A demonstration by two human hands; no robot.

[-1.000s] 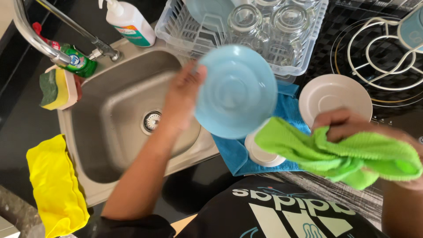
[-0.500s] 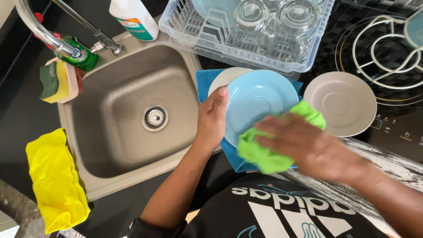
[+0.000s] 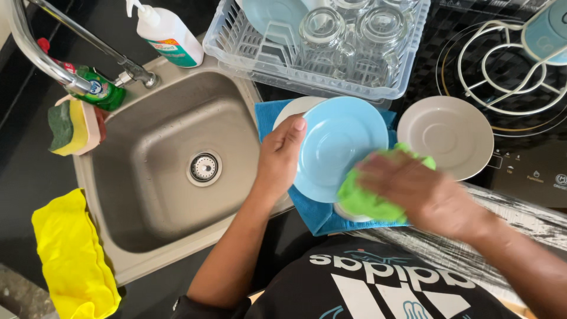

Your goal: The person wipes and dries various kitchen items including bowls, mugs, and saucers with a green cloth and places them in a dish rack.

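Right now the left hand (image 3: 282, 158) is holding a light blue plate (image 3: 336, 147) by its left rim, thumb lying over the edge, above a blue towel (image 3: 319, 214) on the table just right of the sink (image 3: 171, 171). The right hand (image 3: 413, 186) is pressing a green cloth (image 3: 369, 201) against the plate's lower right edge; its grip is closing on the cloth, though blur is hiding the fingers. Judging by its look, the plate is stiff, smooth and breakable, probably slick if damp, so the rim is seeming the safest place to hold. The cloth is soft and bunching. Behind, a clear dish rack (image 3: 319, 82) is carrying upturned glasses (image 3: 348, 35) and another blue plate. A beige plate (image 3: 446, 136) is lying empty just right, and the sink is holding no dishes
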